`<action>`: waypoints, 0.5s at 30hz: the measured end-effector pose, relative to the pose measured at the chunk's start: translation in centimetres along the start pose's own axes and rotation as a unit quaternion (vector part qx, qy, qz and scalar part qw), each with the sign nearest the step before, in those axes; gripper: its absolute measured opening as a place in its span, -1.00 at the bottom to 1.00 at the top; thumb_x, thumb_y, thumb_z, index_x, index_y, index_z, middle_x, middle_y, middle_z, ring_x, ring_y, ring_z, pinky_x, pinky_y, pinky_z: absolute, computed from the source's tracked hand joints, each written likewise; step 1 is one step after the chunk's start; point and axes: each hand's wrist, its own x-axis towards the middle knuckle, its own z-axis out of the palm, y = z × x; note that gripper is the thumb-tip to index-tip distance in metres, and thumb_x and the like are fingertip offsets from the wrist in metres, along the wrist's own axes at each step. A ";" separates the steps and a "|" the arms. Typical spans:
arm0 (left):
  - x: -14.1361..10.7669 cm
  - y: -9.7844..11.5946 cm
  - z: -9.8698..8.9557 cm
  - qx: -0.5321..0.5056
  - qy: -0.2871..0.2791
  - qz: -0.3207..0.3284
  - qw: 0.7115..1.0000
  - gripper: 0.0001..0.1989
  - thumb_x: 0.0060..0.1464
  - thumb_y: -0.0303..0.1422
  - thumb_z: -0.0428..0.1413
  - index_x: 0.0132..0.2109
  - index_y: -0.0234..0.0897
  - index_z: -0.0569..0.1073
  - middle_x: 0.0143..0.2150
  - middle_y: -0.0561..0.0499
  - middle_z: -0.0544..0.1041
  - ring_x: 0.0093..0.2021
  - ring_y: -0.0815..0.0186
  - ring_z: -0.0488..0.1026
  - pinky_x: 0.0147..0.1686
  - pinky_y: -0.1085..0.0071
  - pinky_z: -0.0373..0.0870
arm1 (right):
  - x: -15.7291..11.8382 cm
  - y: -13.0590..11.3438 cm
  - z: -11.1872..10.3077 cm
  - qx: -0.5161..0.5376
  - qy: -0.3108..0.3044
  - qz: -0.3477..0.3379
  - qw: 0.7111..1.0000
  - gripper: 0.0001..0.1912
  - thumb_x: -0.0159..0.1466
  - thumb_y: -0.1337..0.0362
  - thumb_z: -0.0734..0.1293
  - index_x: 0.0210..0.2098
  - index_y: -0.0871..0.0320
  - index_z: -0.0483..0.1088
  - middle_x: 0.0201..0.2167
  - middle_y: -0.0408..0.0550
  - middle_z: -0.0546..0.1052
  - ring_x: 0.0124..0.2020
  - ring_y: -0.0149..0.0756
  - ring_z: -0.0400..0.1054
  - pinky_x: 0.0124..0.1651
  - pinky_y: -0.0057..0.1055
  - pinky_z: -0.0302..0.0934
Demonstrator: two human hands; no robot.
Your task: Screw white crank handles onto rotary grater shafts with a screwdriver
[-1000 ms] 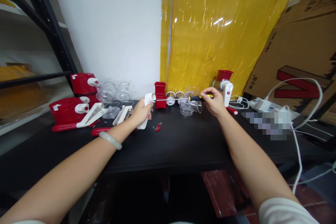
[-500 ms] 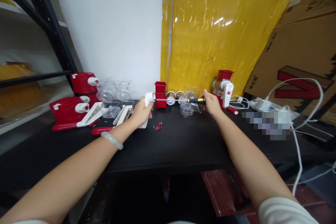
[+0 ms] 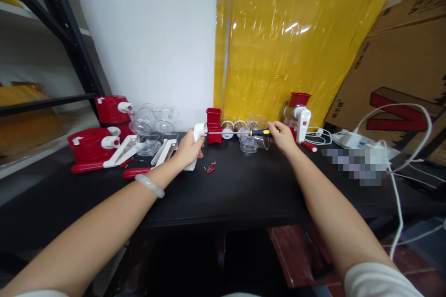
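Observation:
My left hand (image 3: 189,150) is closed around a white plastic crank handle (image 3: 200,131), whose round end faces right. In my right hand (image 3: 281,137) is a screwdriver (image 3: 259,133) with a black and yellow grip. Its long shaft lies level and points left, the tip at the round end of the handle. How deep the tip sits cannot be made out. Behind the shaft stand a red plastic grater body (image 3: 213,120) and two grater drums (image 3: 227,129). Small red pieces and screws (image 3: 211,168) lie on the black table (image 3: 223,199) below.
Red grater bases (image 3: 91,146), white handles with red grips (image 3: 139,172) and clear plastic parts (image 3: 149,147) lie at the left. An assembled red and white grater (image 3: 302,123) stands at the right, near white cables (image 3: 397,204) and a power strip (image 3: 343,140).
The fingers of my right hand have shifted slightly on the screwdriver's grip. The screwdriver stays level against the white handle, and the whole view has moved a little.

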 end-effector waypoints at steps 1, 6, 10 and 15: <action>0.0 0.1 0.0 0.000 0.000 -0.002 1.000 -0.81 0.12 -0.29 0.04 -0.14 -0.21 0.23 -0.41 0.12 0.39 -0.65 0.38 0.40 -0.63 0.43 0.36 | 0.1 0.2 0.0 0.008 -0.001 0.001 1.000 -0.47 0.16 -0.25 0.30 -0.54 0.10 0.26 -0.69 -0.24 0.25 -0.60 -0.40 0.13 -0.51 -0.41 0.02; -0.1 0.2 0.0 0.007 0.003 -0.002 1.000 -0.81 0.11 -0.28 0.05 -0.15 -0.20 0.22 -0.40 0.12 0.41 -0.65 0.39 0.39 -0.61 0.44 0.36 | 0.4 1.0 0.0 0.059 0.006 0.015 0.998 -0.52 0.10 -0.21 0.38 -0.49 0.09 0.31 -0.60 -0.21 0.33 -0.56 -0.39 0.21 -0.48 -0.42 0.11; -0.1 0.3 0.0 -0.002 0.005 -0.007 1.000 -0.80 0.10 -0.28 0.06 -0.15 -0.20 0.24 -0.41 0.12 0.42 -0.64 0.40 0.39 -0.61 0.45 0.35 | 0.5 1.2 0.2 0.069 0.018 0.000 0.997 -0.52 0.09 -0.21 0.39 -0.47 0.09 0.32 -0.55 -0.19 0.38 -0.51 -0.37 0.25 -0.44 -0.42 0.17; -0.2 0.6 0.0 0.008 0.009 -0.012 1.000 -0.81 0.11 -0.30 0.05 -0.15 -0.20 0.23 -0.40 0.13 0.41 -0.65 0.41 0.38 -0.62 0.46 0.36 | 0.5 1.2 0.3 0.083 0.011 -0.002 0.996 -0.51 0.06 -0.21 0.40 -0.44 0.09 0.33 -0.52 -0.19 0.40 -0.47 -0.38 0.27 -0.40 -0.43 0.20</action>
